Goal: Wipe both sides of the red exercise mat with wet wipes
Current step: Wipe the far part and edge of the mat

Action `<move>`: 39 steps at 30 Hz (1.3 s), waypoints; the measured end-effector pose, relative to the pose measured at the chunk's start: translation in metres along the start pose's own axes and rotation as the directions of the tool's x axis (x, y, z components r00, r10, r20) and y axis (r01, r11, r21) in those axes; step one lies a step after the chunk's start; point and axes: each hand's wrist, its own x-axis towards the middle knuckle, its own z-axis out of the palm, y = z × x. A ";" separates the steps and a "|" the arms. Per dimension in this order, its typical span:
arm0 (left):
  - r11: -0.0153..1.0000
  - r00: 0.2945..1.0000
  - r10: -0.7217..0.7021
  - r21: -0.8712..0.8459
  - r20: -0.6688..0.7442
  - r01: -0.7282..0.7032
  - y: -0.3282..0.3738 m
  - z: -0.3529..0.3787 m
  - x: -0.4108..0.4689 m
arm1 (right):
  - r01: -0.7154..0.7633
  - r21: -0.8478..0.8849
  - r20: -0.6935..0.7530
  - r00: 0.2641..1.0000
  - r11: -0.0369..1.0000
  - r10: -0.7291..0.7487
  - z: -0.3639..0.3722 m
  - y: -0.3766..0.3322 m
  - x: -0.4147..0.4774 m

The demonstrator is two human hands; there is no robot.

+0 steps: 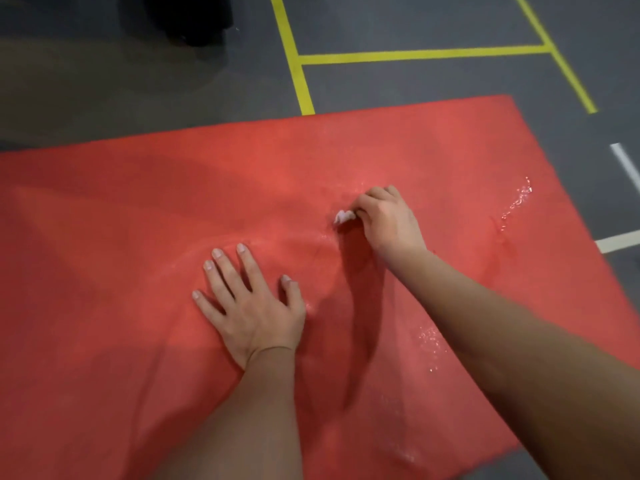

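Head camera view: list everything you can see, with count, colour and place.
exercise mat: one, red, flat on the floor, wet streaks at right.
wet wipe: one, white, bunched, on the mat near centre.
floor: one, dark grey, around the mat.
yellow lines: several, floor beyond the mat.
white lines: two, floor at right edge.
dark object: one, black, top left, cut off.
left hand: pressed flat on the mat, fingers spread.
right hand: grips the wet wipe.

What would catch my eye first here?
The big red mat fills most of the view, on a grey floor with yellow lines. Near its middle the right hand pinches a white wipe, and the left hand lies flat on the mat. Wet streaks glisten at right.
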 end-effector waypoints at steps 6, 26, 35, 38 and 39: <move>1.000 1.000 -0.006 -0.001 -0.025 0.006 0.000 0.000 0.000 | -0.129 0.139 -0.078 0.987 0.982 0.140 0.005 -0.009 -0.037; 1.000 0.999 -0.002 -0.032 -0.046 0.000 -0.001 0.002 0.001 | -0.138 0.129 -0.087 0.985 0.982 0.150 -0.009 -0.003 -0.179; 0.998 1.000 0.012 -0.058 -0.020 -0.014 -0.002 -0.001 0.000 | -0.304 0.172 -0.102 0.940 0.937 0.324 -0.014 -0.016 -0.258; 0.998 1.000 0.018 -0.065 -0.022 -0.019 -0.003 0.000 -0.001 | -0.319 0.158 -0.100 0.936 0.934 0.337 -0.020 -0.021 -0.297; 0.998 0.999 0.019 -0.065 -0.027 -0.020 -0.004 0.001 -0.001 | -0.302 0.145 -0.100 0.943 0.942 0.318 -0.020 -0.017 -0.294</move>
